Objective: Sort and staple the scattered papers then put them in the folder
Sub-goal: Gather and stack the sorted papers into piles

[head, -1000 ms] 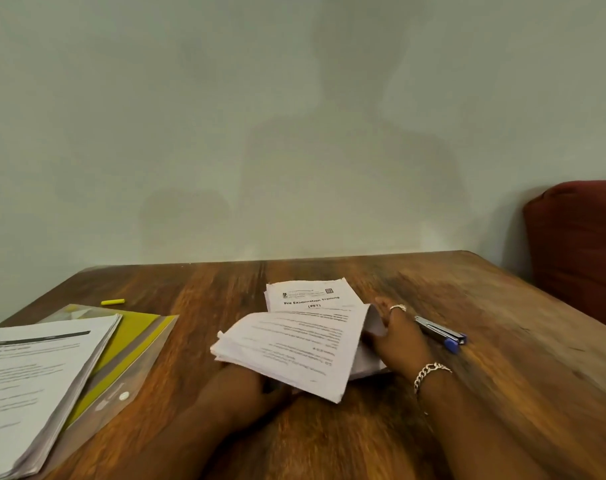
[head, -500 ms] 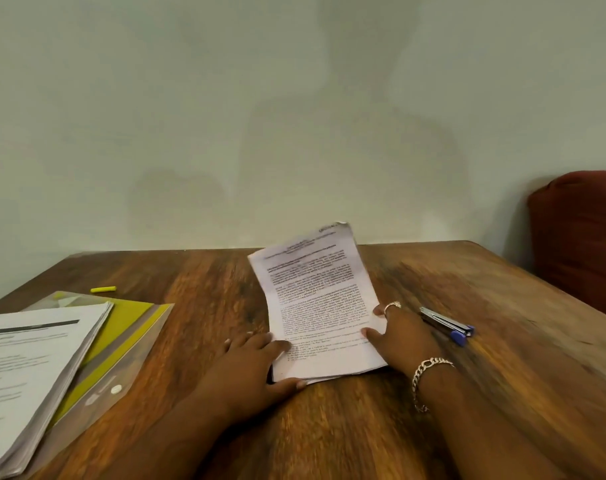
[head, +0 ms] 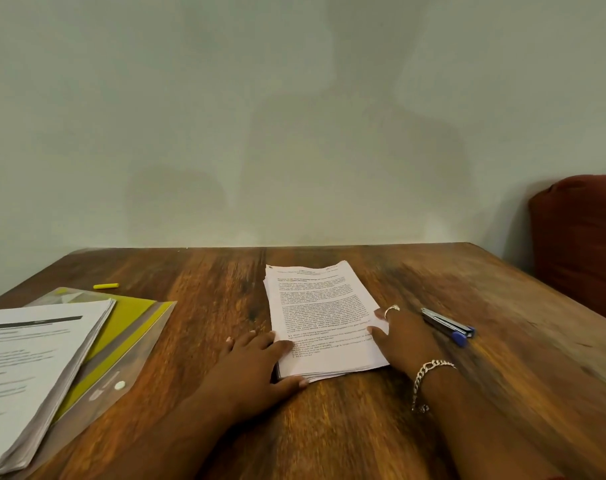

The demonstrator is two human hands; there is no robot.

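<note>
Two hands frame a stack of printed papers (head: 320, 317) lying flat at the centre of the frame on a wooden table (head: 208, 289). At the stack's lower left corner the left hand (head: 256, 365) rests with fingers fairly straight, fingertips over the left edge of the top sheet and the thumb stretched along the near edge; it presses rather than grasps. To the right of the stack, the right hand (head: 403, 336) lies with relaxed fingers touching the right edge of the top sheet, a ring (head: 391, 310) on one finger and a chain bracelet (head: 429, 372) at the wrist; it too clasps nothing. Just right of that hand, apart from the papers, a stapler (head: 447, 325) with a blue end lies on the wood. In the lower left of the frame a second pile of papers (head: 31, 368) sits on top of a clear plastic folder (head: 121, 368) with yellow sheets inside, its white snap button showing near the lower edge. Beyond the folder, toward the left middle of the frame, a small yellow object (head: 106, 286) lies alone on the table; what it is cannot be told. At the right edge a dark red cushion (head: 578, 244) stands against the pale wall (head: 294, 116).
</note>
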